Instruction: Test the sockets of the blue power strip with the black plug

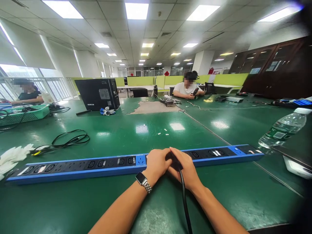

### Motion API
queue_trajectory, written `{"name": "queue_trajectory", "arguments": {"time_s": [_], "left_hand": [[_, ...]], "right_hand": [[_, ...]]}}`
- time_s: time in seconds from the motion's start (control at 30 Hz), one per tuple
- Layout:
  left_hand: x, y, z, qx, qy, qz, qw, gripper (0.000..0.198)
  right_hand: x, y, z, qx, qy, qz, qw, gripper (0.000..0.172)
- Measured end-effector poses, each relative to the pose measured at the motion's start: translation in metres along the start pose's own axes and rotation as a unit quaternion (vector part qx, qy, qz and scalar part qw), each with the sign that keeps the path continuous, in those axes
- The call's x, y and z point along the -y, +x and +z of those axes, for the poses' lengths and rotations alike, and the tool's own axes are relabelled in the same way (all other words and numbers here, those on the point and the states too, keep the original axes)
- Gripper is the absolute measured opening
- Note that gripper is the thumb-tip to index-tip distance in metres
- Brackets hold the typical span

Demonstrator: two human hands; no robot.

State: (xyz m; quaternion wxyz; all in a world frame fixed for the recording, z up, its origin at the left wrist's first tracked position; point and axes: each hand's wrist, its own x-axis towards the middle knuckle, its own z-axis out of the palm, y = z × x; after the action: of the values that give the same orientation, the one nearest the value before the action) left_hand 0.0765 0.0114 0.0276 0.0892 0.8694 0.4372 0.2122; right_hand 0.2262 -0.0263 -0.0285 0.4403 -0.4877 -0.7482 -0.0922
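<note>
- Long blue-edged black power strip with a row of sockets point(80, 166): lies lengthwise across the glossy green surface point(109, 201), its middle partly hidden behind the hands.
- Left hand point(156, 165), with a metal-band watch point(143, 182) at its wrist, and right hand point(185, 165): fingers bent, cupped toward each other, fingertips meeting at the top, over the strip's near edge.
- Thick black cable point(184, 198): runs up from the near edge of the view into the hollow between the hands; its end is hidden, so I cannot tell which hand grips it or how tightly.
- Thin coiled black cord point(73, 139): beyond the strip's left part, near a crumpled white soft thing point(14, 158).
- Clear plastic bottle with green label and white cap point(284, 128): upright but leaning in the view, near the strip's right end.
- Black computer case point(95, 94): farther back, left.
- Person in a white top point(180, 92): seated at the far side, holding something dark.
</note>
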Motion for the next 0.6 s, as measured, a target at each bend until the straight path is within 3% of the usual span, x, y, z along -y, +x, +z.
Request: {"name": "queue_trajectory", "arguments": {"time_s": [0.1,0.2,0.27,0.37,0.47,0.6], "left_hand": [[0.0,0.0,-0.006,0.006,-0.005,0.013,1.0,0.028],[0.014,-0.011,-0.021,0.0,-0.016,0.047,0.999,0.048],[0.038,-0.027,-0.036,-0.055,-0.028,0.047,0.997,0.055],[0.087,-0.058,-0.055,-0.159,-0.042,-0.048,0.985,0.036],[0.127,-0.083,-0.064,-0.185,-0.049,-0.144,0.971,0.026],[0.138,-0.093,-0.062,-0.19,-0.06,-0.147,0.969,0.023]], "right_hand": [[-0.001,0.0,0.001,0.0,0.009,-0.012,1.0,0.053],[-0.003,0.002,0.0,-0.015,0.005,0.009,1.0,0.038],[0.002,0.009,-0.002,-0.039,0.004,0.02,0.999,0.031],[0.022,0.024,0.001,-0.08,0.016,0.021,0.996,0.028],[0.054,0.038,0.018,-0.024,0.057,-0.013,0.998,0.029],[0.09,0.048,0.045,0.05,0.081,-0.025,0.995,0.028]]}}
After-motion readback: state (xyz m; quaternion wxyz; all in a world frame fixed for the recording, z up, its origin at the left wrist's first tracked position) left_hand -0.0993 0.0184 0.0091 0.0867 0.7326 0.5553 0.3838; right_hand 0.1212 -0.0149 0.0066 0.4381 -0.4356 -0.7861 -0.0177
